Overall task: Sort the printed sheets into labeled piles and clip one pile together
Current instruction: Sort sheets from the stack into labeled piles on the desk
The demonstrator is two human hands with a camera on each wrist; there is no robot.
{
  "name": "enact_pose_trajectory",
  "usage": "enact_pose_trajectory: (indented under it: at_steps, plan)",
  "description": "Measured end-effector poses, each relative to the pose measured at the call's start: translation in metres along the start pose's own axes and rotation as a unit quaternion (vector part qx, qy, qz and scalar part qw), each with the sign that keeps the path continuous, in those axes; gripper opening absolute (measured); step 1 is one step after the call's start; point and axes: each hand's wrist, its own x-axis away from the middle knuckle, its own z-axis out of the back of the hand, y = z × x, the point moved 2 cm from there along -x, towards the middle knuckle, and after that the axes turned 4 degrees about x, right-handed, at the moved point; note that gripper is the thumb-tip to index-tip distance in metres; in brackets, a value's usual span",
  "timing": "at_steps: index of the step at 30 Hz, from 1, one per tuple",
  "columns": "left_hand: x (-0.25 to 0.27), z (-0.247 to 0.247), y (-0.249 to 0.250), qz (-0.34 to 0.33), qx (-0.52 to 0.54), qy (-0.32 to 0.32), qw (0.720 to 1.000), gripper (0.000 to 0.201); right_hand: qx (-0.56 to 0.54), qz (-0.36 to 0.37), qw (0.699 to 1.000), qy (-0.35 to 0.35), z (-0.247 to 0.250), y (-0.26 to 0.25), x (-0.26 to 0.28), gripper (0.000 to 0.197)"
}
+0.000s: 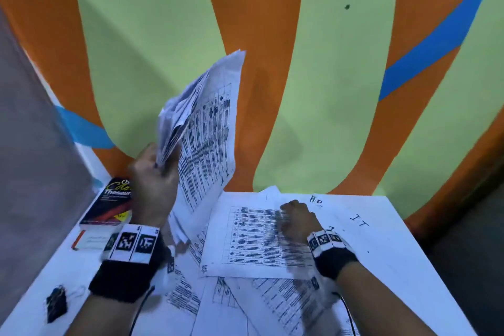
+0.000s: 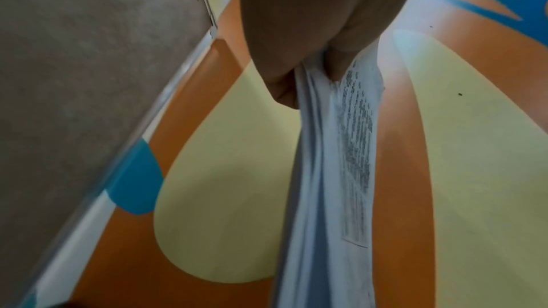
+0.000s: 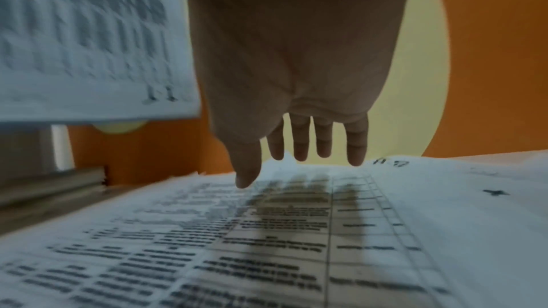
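Note:
My left hand (image 1: 152, 172) grips a bundle of printed sheets (image 1: 204, 128) and holds it upright above the table's left side. In the left wrist view its fingers (image 2: 284, 83) pinch the bundle's edge (image 2: 326, 172). My right hand (image 1: 296, 219) hovers flat, fingers straight, just over a printed table sheet (image 1: 253, 240) lying on the white table (image 1: 395, 240). From the right wrist the fingers (image 3: 299, 144) hang above that sheet (image 3: 267, 242), apart from it. A black binder clip (image 1: 56, 304) lies at the near left. Handwritten labels "HR" (image 1: 316, 200) and "IT" (image 1: 358, 221) mark the table.
A dark thesaurus book (image 1: 109, 203) rests on a second book (image 1: 90, 240) at the left, by a grey panel (image 1: 32, 144). More loose printed sheets (image 1: 259, 305) overlap near the front edge. An orange, green and blue painted wall (image 1: 327, 76) rises right behind the table.

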Motion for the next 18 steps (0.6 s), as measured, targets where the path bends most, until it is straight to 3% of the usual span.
enact_pose_trajectory:
  at_steps: [2,5,9,18]
  plan:
    - [-0.001,0.014,-0.002,-0.034,-0.042,0.009,0.998,0.039,0.036,0.007,0.999,-0.007,-0.001,-0.007,-0.018,0.056]
    - [-0.001,0.032,-0.015,-0.01,-0.067,0.042,0.997,0.053,0.076,0.024,0.997,-0.024,-0.004,-0.011,-0.043,0.064]
    - [-0.004,0.04,-0.027,0.044,-0.071,0.085,0.993,0.031,0.071,0.013,0.997,-0.041,-0.005,-0.015,-0.066,0.067]
    - [-0.003,0.028,-0.041,0.07,-0.054,0.082,0.993,0.03,0.007,-0.041,0.997,-0.07,-0.003,0.0,-0.078,0.063]
